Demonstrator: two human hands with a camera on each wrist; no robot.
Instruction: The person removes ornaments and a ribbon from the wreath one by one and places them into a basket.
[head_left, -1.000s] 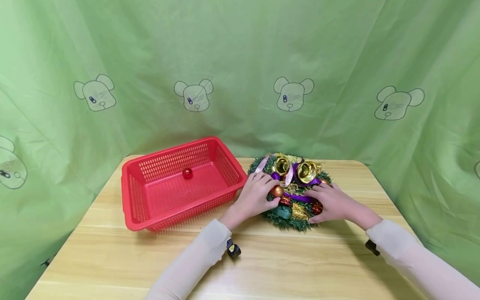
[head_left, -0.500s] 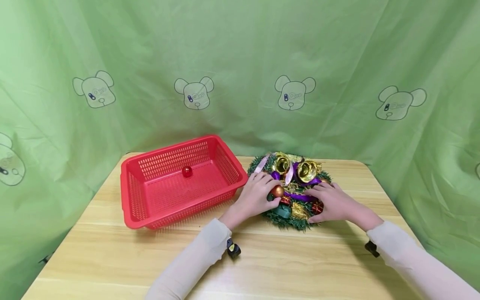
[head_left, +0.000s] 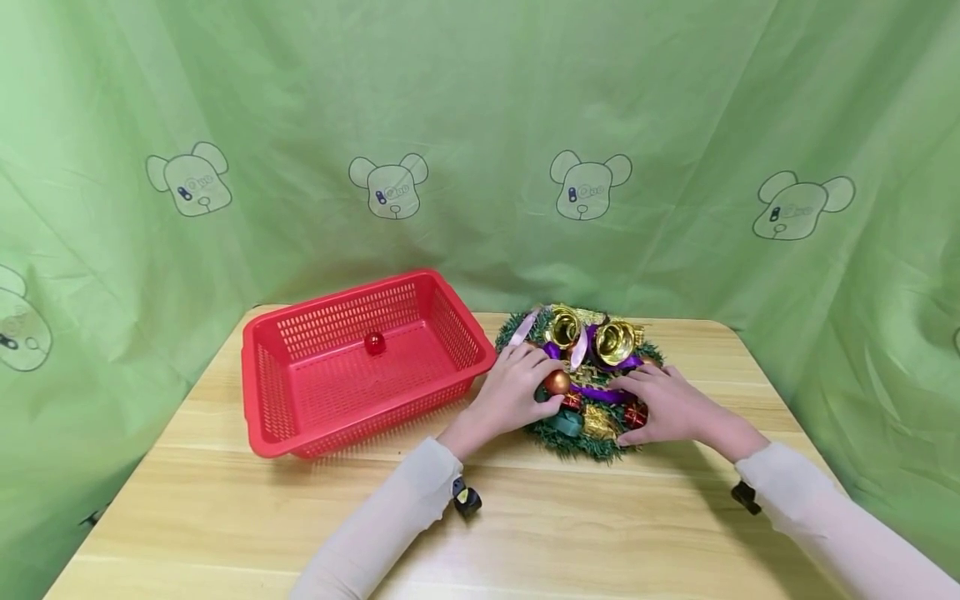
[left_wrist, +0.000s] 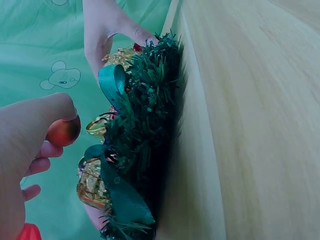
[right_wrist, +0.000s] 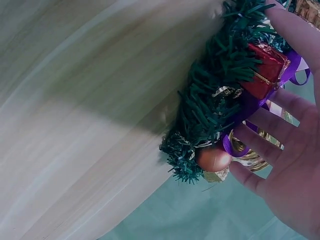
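Observation:
A green tinsel Christmas wreath (head_left: 576, 448) lies on the table, trimmed with gold bells (head_left: 615, 342), purple ribbon, small red gift boxes (right_wrist: 266, 70) and baubles. My left hand (head_left: 512, 392) pinches a copper-coloured bauble (head_left: 557, 382) between thumb and fingers, over the wreath's left part. In the left wrist view the bauble (left_wrist: 64, 132) shows a gap from the tinsel. My right hand (head_left: 667, 406) rests on the wreath's right side, fingers spread and fairly straight across it, thumb at the front edge. Another copper bauble (right_wrist: 214, 159) sits on the wreath by its little finger.
Left of the wreath stands a red perforated plastic basket (head_left: 352, 437), its right end close to the wreath. One shiny red bauble (head_left: 374, 343) lies inside it. The wooden table (head_left: 570, 533) backs onto a green curtain (head_left: 480, 92) printed with bear heads.
The copper bauble and my left hand have shifted very slightly to the right. My right hand stays on the wreath; the camera view tilted a little.

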